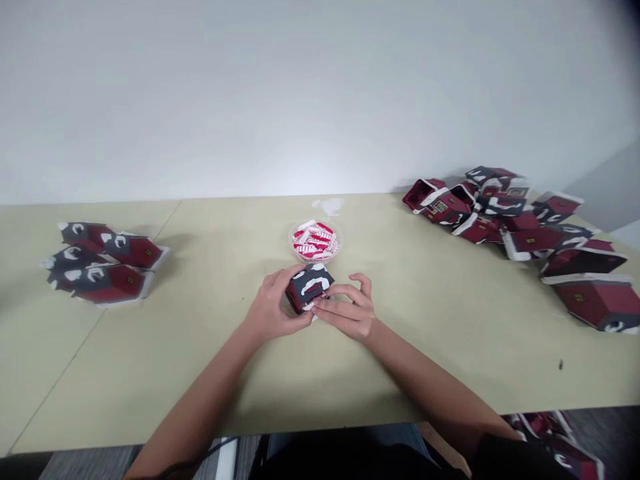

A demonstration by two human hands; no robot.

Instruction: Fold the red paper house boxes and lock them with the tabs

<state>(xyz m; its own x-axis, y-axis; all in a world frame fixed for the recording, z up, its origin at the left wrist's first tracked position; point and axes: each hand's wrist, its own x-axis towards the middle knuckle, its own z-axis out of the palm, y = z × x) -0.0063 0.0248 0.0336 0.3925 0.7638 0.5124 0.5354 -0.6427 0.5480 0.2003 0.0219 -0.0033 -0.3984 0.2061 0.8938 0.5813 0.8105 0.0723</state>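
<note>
**Careful Hold, Gentle Pressure**

While the small paper house [310, 287] sits between both hands above the bench [210, 347], the left hand [273, 307] is closed around its side, and the right hand [347, 308] curls against its lower corner. Light, even pressure seems best for thin card. A clear plastic bowl [339, 241] of red-and-white paper pieces [315, 241] stands just beyond.

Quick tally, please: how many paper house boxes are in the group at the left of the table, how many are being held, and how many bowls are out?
Paper house boxes, left group: 4
Paper house box being held: 1
Clear bowl: 1
Total: 6
</note>
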